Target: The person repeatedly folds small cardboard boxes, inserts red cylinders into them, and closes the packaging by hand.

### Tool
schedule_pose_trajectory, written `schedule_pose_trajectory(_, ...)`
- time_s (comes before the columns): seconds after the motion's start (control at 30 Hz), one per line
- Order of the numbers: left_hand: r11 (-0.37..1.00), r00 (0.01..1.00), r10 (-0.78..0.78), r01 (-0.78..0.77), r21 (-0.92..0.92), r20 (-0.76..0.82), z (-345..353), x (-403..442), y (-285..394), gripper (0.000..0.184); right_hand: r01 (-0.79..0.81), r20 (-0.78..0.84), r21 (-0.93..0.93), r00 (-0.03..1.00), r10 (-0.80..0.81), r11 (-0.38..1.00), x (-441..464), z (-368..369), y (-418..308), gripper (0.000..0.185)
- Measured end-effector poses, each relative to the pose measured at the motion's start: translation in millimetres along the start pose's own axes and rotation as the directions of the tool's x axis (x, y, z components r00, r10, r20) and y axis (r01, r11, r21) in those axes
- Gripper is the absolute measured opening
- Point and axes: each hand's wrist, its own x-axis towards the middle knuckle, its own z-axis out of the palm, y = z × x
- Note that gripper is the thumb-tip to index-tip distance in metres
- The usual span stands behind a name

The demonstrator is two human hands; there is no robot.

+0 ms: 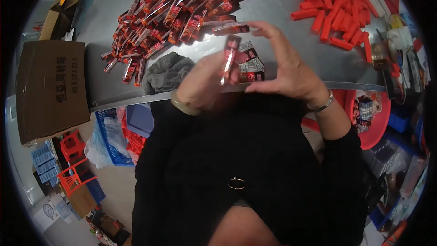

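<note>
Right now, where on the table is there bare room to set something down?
Bare table shows between the packet pile and the red pieces, and left of the pile, beside the box. Crowded: from the grey cloth to the right hand.

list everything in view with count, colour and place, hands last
metal table: 1, grey, top centre
wrapped packets: many, red and dark, heaped left of centre
held packet: 1, red, in left hand
stick-like pieces: many, red, table's right
cloth: 1, grey, near edge
cardboard box: 1, brown, left
basket: 1, blue, below left
basin: 1, red, below right
edge clutter: uncountable, mixed, far right
black top: 1, black, bottom centre
bangle: 1, beige, left wrist
bracelet: 1, silver-coloured, right wrist
left hand: 1, blurred, centre
right hand: 1, fingers spread, right of centre
</note>
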Motion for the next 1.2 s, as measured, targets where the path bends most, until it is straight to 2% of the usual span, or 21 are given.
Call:
schedule_pose_trajectory(0.1, 0.941, 0.964, 0.255, -0.228, 0.252, -0.08, -75.0, 15.4, 35.7, 0.033, -0.093, -0.102, -0.389, 0.993, 0.057, 0.916, 1.0, -50.2, 45.6, 0.057)
schedule_pose_trajectory(0.13, 0.806, 0.88, 0.427, -0.266, 0.53, -0.208, -92.5, 25.6, 52.8, 0.029, -0.122, -0.119, -0.49, 0.99, 0.072, 0.863, 0.6, -67.4, 69.6, 0.049)
schedule_pose_trajectory(0.17, 0.781, 0.86, 0.439, -0.223, 0.584, -0.259, -112.6, 23.2, 83.3, 0.031, -0.152, -0.137, -0.584, 0.987, 0.088, 0.797, -0.1, -83.2, 91.5, 0.041)
schedule_pose_trajectory(0.23, 0.638, 0.716, 0.62, -0.223, 0.737, -0.32, -166.0, 38.5, 122.2, 0.037, -0.13, -0.061, -0.672, 0.991, 0.12, 0.729, -1.2, -106.8, 122.6, 0.041)
schedule_pose_trajectory(0.3, 0.421, 0.602, 0.744, -0.085, 0.903, -0.29, -217.5, 42.5, 156.0, 0.04, -0.095, 0.02, -0.738, 0.987, 0.162, 0.668, -5.9, -113.1, 134.0, 0.04)
schedule_pose_trajectory(0.33, 0.426, 0.604, 0.737, -0.065, 0.902, -0.304, -214.5, 38.6, 157.0, 0.04, -0.06, 0.032, -0.821, 0.988, 0.151, 0.568, -6.5, -111.8, 135.4, 0.038)
schedule_pose_trajectory(0.37, -0.04, 0.495, 0.867, 0.197, 0.98, -0.064, -211.3, 37.4, 160.7, 0.04, -0.022, 0.044, -0.89, 0.99, 0.134, 0.455, -4.6, -110.6, 138.7, 0.035)
schedule_pose_trajectory(0.4, -0.457, 0.467, 0.854, 0.462, 0.76, 0.23, -200.7, 38.4, 163.3, 0.041, -0.016, 0.052, -0.884, 0.99, 0.132, 0.467, -4.2, -109.9, 144.8, 0.035)
schedule_pose_trajectory(0.43, -0.522, 0.434, 0.841, 0.487, 0.701, 0.325, -175.8, 38.6, 156.0, 0.035, -0.014, 0.044, -0.893, 0.992, 0.118, 0.451, -5.4, -109.8, 151.1, 0.038)
schedule_pose_trajectory(0.5, -0.551, 0.422, 0.797, 0.212, 0.807, 0.433, -133.0, 48.8, 127.2, 0.03, -0.018, 0.033, -0.898, 0.993, 0.109, 0.439, -6.7, -106.4, 155.3, 0.04)
schedule_pose_trajectory(0.53, -0.237, 0.573, 0.792, -0.029, 0.971, 0.21, -108.6, 47.9, 98.8, 0.028, -0.011, 0.043, -0.887, 0.993, 0.107, 0.462, -6.2, -105.0, 154.9, 0.04)
schedule_pose_trajectory(0.57, 0.161, 0.738, 0.674, -0.193, 0.968, 0.035, -86.2, 45.3, 65.5, 0.028, -0.004, 0.052, -0.876, 0.993, 0.103, 0.482, -5.1, -105.2, 154.0, 0.039)
schedule_pose_trajectory(0.63, 0.031, 0.714, 0.633, -0.408, 0.913, 0.298, -52.6, 44.0, 12.9, 0.027, 0.008, 0.069, -0.855, 0.993, 0.097, 0.519, -4.0, -107.4, 150.2, 0.037)
schedule_pose_trajectory(0.73, 0.063, 0.818, 0.493, -0.373, 0.925, 0.296, -22.3, 38.5, -26.5, 0.022, 0.023, 0.099, -0.825, 0.989, 0.105, 0.565, -1.7, -104.1, 127.5, 0.037)
schedule_pose_trajectory(0.8, -0.133, 0.768, 0.521, -0.357, 0.924, 0.372, -19.8, 39.9, -37.8, 0.024, 0.031, 0.118, -0.806, 0.987, 0.109, 0.591, -0.1, -97.3, 108.6, 0.037)
schedule_pose_trajectory(0.87, -0.056, 0.787, 0.507, -0.376, 0.925, 0.351, -23.3, 43.2, -39.0, 0.023, -0.23, -0.054, -0.538, 0.969, 0.239, 0.811, 0.4, -92.4, 96.5, 0.033)
schedule_pose_trajectory(0.9, 0.023, 0.807, 0.489, -0.392, 0.92, 0.332, -24.7, 44.5, -39.5, 0.023, -0.229, -0.055, -0.538, 0.97, 0.237, 0.811, -0.4, -90.1, 93.8, 0.033)
schedule_pose_trajectory(0.97, 0.109, 0.837, 0.472, -0.366, 0.924, 0.277, -26.9, 44.1, -40.3, 0.021, -0.468, -0.127, -0.121, 0.882, 0.454, 0.875, -3.6, -83.9, 90.3, 0.028)
schedule_pose_trajectory(1.0, 0.196, 0.866, 0.448, -0.337, 0.921, 0.222, -27.9, 44.1, -40.5, 0.019, -0.468, -0.129, -0.121, 0.882, 0.454, 0.875, -5.4, -81.5, 86.7, 0.028)
schedule_pose_trajectory(1.07, 0.201, 0.865, 0.45, -0.342, 0.918, 0.224, -30.5, 43.5, -41.0, 0.017, -0.498, -0.037, 0.229, 0.854, 0.519, 0.836, -10.9, -76.7, 77.7, 0.029)
schedule_pose_trajectory(1.2, 0.151, 0.833, 0.496, -0.361, 0.92, 0.245, -29.5, 41.6, -42.2, 0.009, -0.389, -0.023, 0.368, 0.904, 0.426, 0.845, -18.9, -63.9, 64.5, 0.029)
